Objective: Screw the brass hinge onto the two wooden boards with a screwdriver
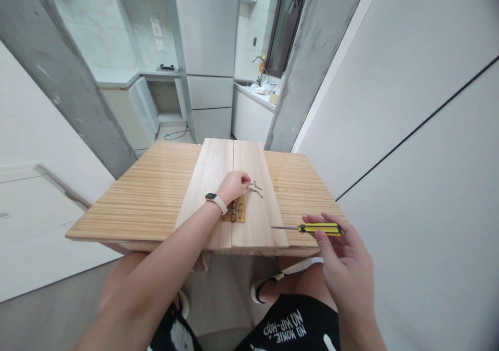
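Note:
My right hand point(345, 257) grips a yellow and black screwdriver point(319, 229), its thin shaft pointing left over the right edge of the pale boards. Stretched across the boards, my left hand point(234, 184) has its fingertips pinched together at a small group of loose screws point(256, 189). One screw's end meets those fingertips. Beneath my left wrist a brass hinge point(239, 209) lies across the seam between two pale wooden boards point(255, 226). My forearm and wrist hide the hinge's left leaf in part.
The boards lie on a striped wooden table point(156, 184). White panels stand close on the left and right point(409, 132). Beyond the table are a fridge point(208, 39), open cabinets and a sink counter. My legs are below the table's near edge.

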### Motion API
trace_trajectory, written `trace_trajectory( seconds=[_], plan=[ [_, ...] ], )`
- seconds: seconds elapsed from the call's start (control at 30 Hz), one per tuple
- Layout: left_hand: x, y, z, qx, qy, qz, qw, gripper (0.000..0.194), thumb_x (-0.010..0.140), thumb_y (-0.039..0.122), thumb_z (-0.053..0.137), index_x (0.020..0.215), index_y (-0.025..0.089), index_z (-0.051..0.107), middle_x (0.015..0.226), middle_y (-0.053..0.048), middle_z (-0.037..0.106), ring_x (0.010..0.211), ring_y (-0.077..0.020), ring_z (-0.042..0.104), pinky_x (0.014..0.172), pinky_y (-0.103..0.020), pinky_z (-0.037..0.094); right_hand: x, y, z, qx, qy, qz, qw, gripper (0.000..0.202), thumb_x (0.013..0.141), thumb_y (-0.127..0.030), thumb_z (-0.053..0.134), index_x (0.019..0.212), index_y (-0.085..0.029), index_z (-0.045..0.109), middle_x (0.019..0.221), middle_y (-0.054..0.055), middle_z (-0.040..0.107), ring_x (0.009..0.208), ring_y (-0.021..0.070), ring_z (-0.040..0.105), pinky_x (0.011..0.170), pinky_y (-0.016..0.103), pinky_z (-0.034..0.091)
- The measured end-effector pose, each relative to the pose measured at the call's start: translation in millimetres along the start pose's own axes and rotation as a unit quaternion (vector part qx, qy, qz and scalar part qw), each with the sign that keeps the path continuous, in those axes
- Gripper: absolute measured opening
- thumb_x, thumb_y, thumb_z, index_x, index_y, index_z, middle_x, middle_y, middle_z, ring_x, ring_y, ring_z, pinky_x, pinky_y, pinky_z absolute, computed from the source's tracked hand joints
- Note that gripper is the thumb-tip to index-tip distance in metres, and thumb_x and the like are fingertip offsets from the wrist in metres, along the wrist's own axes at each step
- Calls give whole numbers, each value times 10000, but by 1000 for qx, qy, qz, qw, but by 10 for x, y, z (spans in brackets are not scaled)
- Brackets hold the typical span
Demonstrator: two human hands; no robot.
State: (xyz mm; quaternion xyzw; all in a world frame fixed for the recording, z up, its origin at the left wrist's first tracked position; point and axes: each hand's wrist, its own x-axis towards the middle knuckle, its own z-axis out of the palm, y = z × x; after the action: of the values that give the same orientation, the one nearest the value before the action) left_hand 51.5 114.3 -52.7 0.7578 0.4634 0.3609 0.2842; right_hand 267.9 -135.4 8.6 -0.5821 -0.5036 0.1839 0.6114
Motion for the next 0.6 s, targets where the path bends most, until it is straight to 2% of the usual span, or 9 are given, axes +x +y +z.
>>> trace_trajectory(
  seconds=[0.13, 0.27, 0.43, 0.6],
  plan=[
    [-56, 23, -155, -6, -3, -4, 1000, 121, 853, 236, 718, 925, 182, 798, 913, -91, 792, 833, -213, 709, 816, -354, 564, -16, -8, 43, 10, -7, 0, 1000, 314, 939, -373, 725, 1232, -290, 648, 1173, 107, 784, 1134, 308, 744, 1067, 598, 547],
    [-198, -36, -458, -21, 13, -11, 1000, 181, 887, 306, 686, 982, 190, 788, 972, -83, 797, 869, -212, 714, 822, -353, 563, 86, -95, 224, 50, 3, -3, 999, 327, 933, -359, 744, 1231, -278, 639, 1146, 108, 787, 1092, 293, 759, 1004, 557, 595],
    [-552, -227, -816, -11, 16, -27, 999, 210, 910, 332, 642, 982, 198, 786, 965, -79, 800, 876, -214, 723, 822, -348, 562, 314, -263, 650, 112, -41, -35, 992, 248, 932, -337, 753, 1138, -242, 653, 1118, 101, 787, 1065, 262, 766, 998, 508, 613],
    [-840, -411, -923, -6, 15, -70, 997, 226, 890, 339, 652, 995, 181, 775, 963, -92, 799, 885, -235, 725, 808, -355, 574, 581, -311, 1196, 155, -119, -60, 979, 293, 932, -353, 748, 1174, -241, 627, 1128, 91, 778, 1069, 248, 761, 996, 491, 611]
  ],
)
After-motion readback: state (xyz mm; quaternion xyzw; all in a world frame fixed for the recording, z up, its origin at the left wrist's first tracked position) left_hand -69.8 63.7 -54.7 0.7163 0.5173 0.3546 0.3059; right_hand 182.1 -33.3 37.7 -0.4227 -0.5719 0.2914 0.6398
